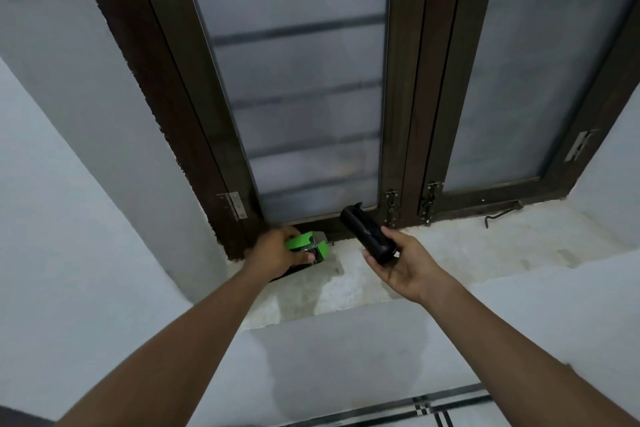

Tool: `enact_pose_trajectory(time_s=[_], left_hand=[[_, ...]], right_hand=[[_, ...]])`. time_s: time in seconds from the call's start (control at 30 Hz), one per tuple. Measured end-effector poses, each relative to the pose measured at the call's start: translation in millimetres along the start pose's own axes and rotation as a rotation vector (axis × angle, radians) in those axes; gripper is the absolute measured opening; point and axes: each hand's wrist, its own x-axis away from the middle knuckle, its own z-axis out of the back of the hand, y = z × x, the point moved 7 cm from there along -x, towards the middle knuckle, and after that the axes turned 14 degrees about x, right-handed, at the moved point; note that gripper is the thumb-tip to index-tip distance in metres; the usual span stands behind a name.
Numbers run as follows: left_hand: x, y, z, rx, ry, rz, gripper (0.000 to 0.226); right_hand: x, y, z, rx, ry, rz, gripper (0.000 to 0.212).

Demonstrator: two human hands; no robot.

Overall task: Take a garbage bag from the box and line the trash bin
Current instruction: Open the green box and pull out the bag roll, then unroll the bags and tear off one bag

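Note:
My right hand holds a black roll of garbage bags above the stone window sill, the roll pointing up and away toward the window. My left hand grips a green and black box that rests on the sill's left end, against the dark window frame. The box's open end with its flaps faces right, toward the roll. No trash bin is in view.
The window sill runs right below a dark wooden window frame with frosted panes. A metal stay hook lies on the sill at the right. White walls flank the recess; tiled floor shows at the bottom.

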Motion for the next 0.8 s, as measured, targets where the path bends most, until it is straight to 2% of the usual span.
enact_pose_trajectory(time_s=[0.17, 0.3, 0.37, 0.43, 0.47, 0.53, 0.57, 0.67, 0.73, 0.8], left_hand=[[-7.9, -20.0, -20.8, -0.064, -0.002, -0.028, 0.067], [-8.8, -35.1, -29.6, -0.168, 0.04, -0.018, 0.076], [-2.6, -24.5, -33.1, -0.175, 0.095, -0.086, 0.075], [9.3, -1.0, -35.4, 0.021, 0.154, -0.16, 0.057], [16.1, 10.4, -38.1, 0.252, 0.144, -0.126, 0.048], [28.5, 29.8, -56.0, 0.727, -0.008, 0.056, 0.038], [32.9, 37.9, -65.4, 0.887, -0.089, 0.128, 0.039], [36.8, 48.6, -78.0, 1.055, -0.157, 0.207, 0.04], [38.1, 47.6, -81.8, 1.101, -0.151, 0.252, 0.04], [39.9, 47.9, -85.7, 1.129, -0.178, 0.288, 0.038]], right_hand=[[-1.7, 13.0, 1.3, 0.069, -0.018, -0.008, 0.025], [3.1, 16.4, -7.0, 0.052, -0.091, 0.014, 0.028], [5.4, 17.0, -13.0, 0.067, -0.122, 0.027, 0.03], [6.5, 17.5, -19.3, 0.094, -0.137, 0.04, 0.033], [6.5, 18.2, -22.6, 0.107, -0.141, 0.048, 0.033], [8.5, 18.1, -30.3, 0.186, -0.133, 0.07, 0.031], [9.2, 18.2, -32.8, 0.275, -0.114, 0.086, 0.029], [12.3, 13.5, -37.8, 0.53, -0.02, 0.135, 0.027], [15.1, 11.4, -40.0, 0.564, 0.025, 0.122, 0.024], [17.0, 7.3, -43.0, 0.626, 0.034, 0.124, 0.032]])
